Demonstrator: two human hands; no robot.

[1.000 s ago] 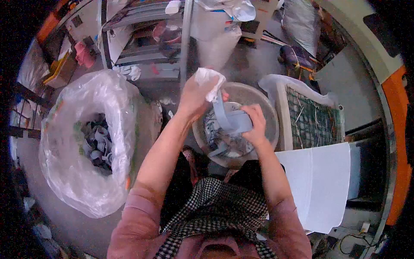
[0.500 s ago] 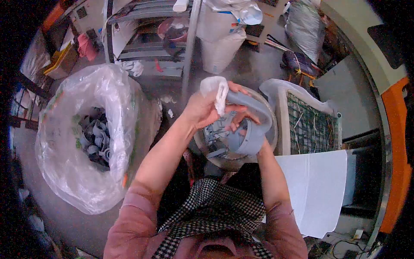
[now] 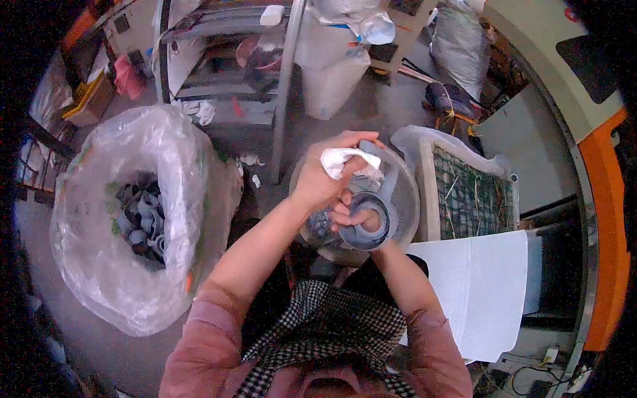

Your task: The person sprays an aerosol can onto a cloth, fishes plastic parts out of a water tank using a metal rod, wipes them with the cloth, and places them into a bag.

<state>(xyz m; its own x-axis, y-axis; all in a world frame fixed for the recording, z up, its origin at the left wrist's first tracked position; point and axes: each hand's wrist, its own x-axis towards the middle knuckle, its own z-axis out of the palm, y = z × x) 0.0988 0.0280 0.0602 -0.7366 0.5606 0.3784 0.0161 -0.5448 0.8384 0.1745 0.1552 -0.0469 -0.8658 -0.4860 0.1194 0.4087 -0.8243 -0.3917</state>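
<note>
A grey plastic part (image 3: 393,213) with a round ring and a curved arm is between my hands, above a round translucent tub (image 3: 413,189). My left hand (image 3: 317,174) is closed around a white cloth (image 3: 340,159) and the upper end of the part's arm. At the ring, my right hand (image 3: 366,221) grips the part, with fingers reaching through the opening. Small pieces lie in the tub, partly hidden by my hands.
To the left stands a large clear plastic bag (image 3: 86,278) with grey parts (image 3: 142,215) inside. A crate with green netting (image 3: 474,192) and a white board (image 3: 474,285) are on the right. Ahead are a metal rack (image 3: 282,99) and white sacks (image 3: 335,79).
The grey part has turned so its ring faces up toward me. My left hand and the cloth have shifted down along its arm, and my right hand has moved slightly left.
</note>
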